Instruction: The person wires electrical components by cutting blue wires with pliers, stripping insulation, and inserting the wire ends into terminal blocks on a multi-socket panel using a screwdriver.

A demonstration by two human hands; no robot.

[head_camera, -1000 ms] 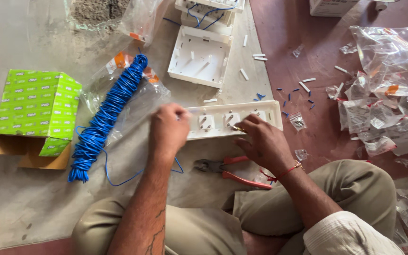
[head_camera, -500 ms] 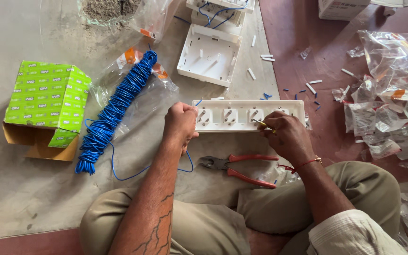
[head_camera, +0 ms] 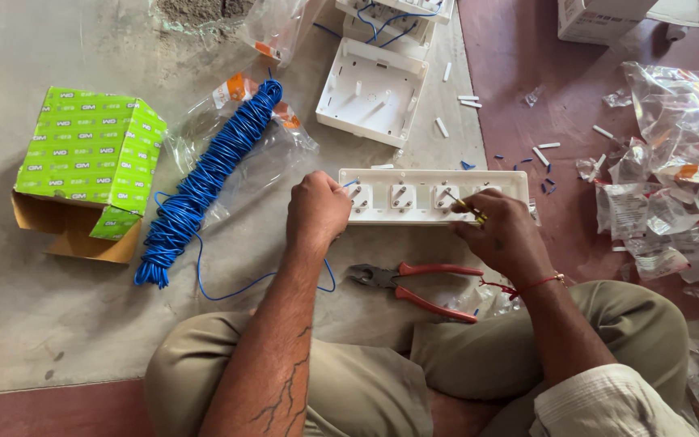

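The person sits cross-legged on the floor (head_camera: 58,340) with a long white socket plate (head_camera: 434,197) lying flat just ahead of the knees, close enough that both hands reach it without leaning. The left hand (head_camera: 317,212) rests on the plate's left end, fingers curled down around a bit of blue wire there; it seems to steady the plate so that it cannot slide. The right hand (head_camera: 505,235) sits at the plate's near edge, its fingers pinched narrow around a small screwdriver (head_camera: 469,210) with a yellowish grip, the tip angled toward one of the sockets in the row. Whether the tip touches a screw is too small to tell.

Red-handled pliers (head_camera: 422,287) lie on the floor between the two forearms, just below the plate, within easy grasp of either hand. A coil of blue wire (head_camera: 204,182) stretches out to the left on a clear plastic bag, a loose strand running from it toward the left hand, which suggests it feeds the plate. A green box (head_camera: 86,162) stands open further left. A white back box (head_camera: 372,89) lies beyond the plate, well apart. Empty plastic wrappers (head_camera: 673,186) pile up to the right, out of the way, and short white and blue wire scraps are scattered near them.
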